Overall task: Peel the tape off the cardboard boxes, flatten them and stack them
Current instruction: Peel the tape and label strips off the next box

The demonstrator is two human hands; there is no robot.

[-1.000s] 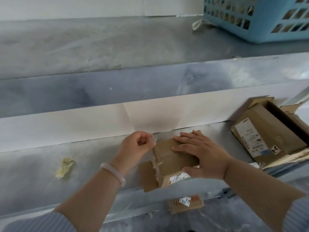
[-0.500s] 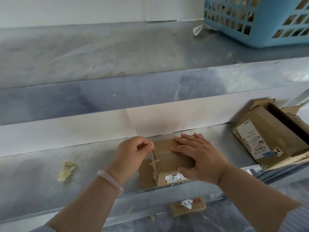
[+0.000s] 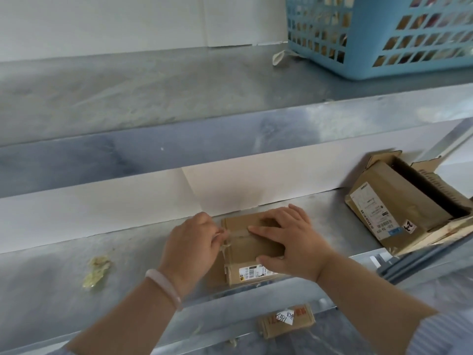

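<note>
Holds the box (image 3: 252,243) on the shelf (image 3: 46,283) near its front edge, right hand (image 3: 294,242) spread flat on top, thumb on the near side, and pinches the tape (image 3: 225,241) at its left edge with the curled left hand (image 3: 190,248) — open box (image 3: 399,208) well right, tape wad (image 3: 97,270) left

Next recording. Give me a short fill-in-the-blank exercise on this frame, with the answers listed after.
1. The left hand pinches the tape at the ____ edge of the small cardboard box.
2. The right hand rests flat on ____ of that box.
3. The basket on the upper shelf is ____ in colour.
4. The crumpled tape wad lies to the ____ of both hands.

Missing words: left; top; blue; left.
</note>
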